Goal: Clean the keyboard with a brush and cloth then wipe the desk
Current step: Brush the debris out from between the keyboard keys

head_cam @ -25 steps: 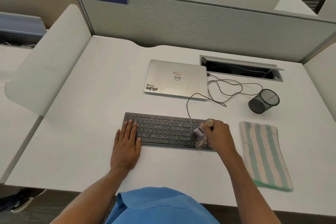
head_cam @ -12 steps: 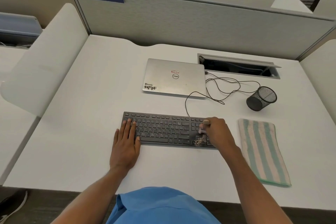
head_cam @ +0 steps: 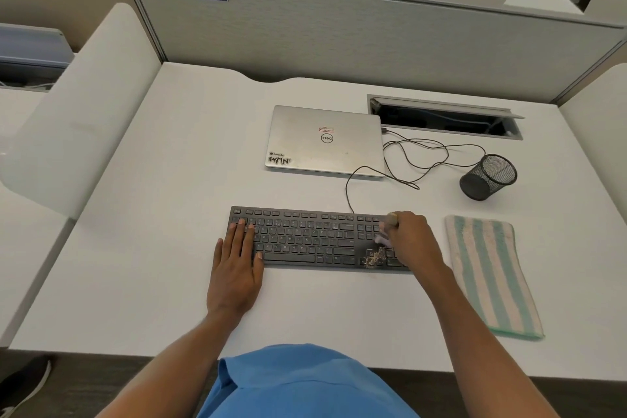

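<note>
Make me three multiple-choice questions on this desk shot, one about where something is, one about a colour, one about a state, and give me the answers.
1. Relative to the keyboard, the striped cloth lies:
A. to its left
B. to its right
C. on top of it

2. The keyboard's colour is:
A. dark grey
B. white
C. blue

3. The right hand:
A. lies flat and empty
B. is a bare fist
C. grips the brush

Answers:
1. B, since the cloth lies flat past the keyboard's right end, apart from it.
2. A, since its keys and frame are dark grey.
3. C, since the fingers curl round the brush handle over the right-hand keys.
</note>
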`<state>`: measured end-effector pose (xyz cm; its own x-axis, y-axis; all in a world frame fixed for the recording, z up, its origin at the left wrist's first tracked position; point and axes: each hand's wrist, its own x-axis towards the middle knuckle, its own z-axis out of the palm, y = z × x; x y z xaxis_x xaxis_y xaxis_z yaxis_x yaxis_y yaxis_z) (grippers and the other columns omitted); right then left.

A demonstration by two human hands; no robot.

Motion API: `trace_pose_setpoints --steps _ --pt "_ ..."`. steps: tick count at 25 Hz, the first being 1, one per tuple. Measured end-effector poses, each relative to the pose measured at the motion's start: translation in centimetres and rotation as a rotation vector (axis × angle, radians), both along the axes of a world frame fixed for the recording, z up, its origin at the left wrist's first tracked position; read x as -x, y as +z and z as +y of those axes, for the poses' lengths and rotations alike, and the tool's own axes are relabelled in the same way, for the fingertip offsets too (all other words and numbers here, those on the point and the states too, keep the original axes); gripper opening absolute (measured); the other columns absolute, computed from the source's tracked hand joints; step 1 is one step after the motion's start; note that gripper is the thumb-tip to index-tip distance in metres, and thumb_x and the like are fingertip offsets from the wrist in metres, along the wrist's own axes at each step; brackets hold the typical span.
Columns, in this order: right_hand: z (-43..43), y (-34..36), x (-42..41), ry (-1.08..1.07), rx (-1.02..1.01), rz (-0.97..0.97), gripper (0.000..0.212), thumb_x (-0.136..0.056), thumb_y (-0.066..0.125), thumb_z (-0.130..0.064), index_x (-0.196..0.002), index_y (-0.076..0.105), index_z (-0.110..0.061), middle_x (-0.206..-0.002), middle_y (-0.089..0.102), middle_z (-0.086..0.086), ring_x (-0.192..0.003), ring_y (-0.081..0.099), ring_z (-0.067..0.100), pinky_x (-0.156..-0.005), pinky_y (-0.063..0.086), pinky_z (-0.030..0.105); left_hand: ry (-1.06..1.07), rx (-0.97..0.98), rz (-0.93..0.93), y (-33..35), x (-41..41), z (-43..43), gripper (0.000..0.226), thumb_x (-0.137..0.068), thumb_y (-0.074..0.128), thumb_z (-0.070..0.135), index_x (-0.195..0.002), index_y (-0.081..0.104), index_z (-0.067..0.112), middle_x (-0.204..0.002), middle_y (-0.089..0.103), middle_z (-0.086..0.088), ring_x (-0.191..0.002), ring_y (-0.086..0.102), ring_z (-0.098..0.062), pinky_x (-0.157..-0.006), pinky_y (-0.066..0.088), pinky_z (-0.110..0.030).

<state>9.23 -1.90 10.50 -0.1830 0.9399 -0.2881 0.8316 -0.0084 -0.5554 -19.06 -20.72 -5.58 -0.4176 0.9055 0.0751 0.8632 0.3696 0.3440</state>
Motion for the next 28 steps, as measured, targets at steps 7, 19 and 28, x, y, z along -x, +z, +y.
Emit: trace_pose_setpoints --steps 7,19,28 --pt "-3.8 -2.4 2.9 -0.005 -0.089 0.190 0.043 -0.104 0.049 -0.021 -0.063 0.052 -0.007 -0.064 0.067 -0.012 -0.060 0.060 -0.015 -0.049 0.038 0.011 -0.001 -0.001 -0.009 0.0 0.0 0.0 0.065 -0.108 0.026 0.038 -0.168 0.022 0.014 -0.177 0.012 -0.001 -0.164 0.002 -0.016 -0.132 0.016 -0.050" --pt "-3.8 -2.1 1.7 -0.054 -0.057 0.182 0.042 -0.102 0.052 -0.029 -0.072 0.061 -0.001 -0.059 0.064 0.001 -0.055 0.062 0.017 -0.052 0.047 0.032 0.001 0.009 -0.001 0.0 0.0 0.0 0.065 -0.108 0.025 0.039 -0.168 0.021 0.015 -0.177 0.013 -0.001 -0.164 0.002 -0.016 -0.132 0.016 -0.050" --pt "-2.1 -0.6 -1.1 -0.033 -0.133 0.048 0.035 -0.100 0.057 -0.030 -0.072 0.062 -0.011 -0.060 0.061 0.000 -0.058 0.058 0.022 -0.054 0.047 0.034 0.004 0.010 0.009 -0.1 0.1 0.1 0.065 -0.108 0.027 0.038 -0.168 0.023 0.014 -0.177 0.014 -0.001 -0.164 0.003 -0.016 -0.131 0.016 -0.049"
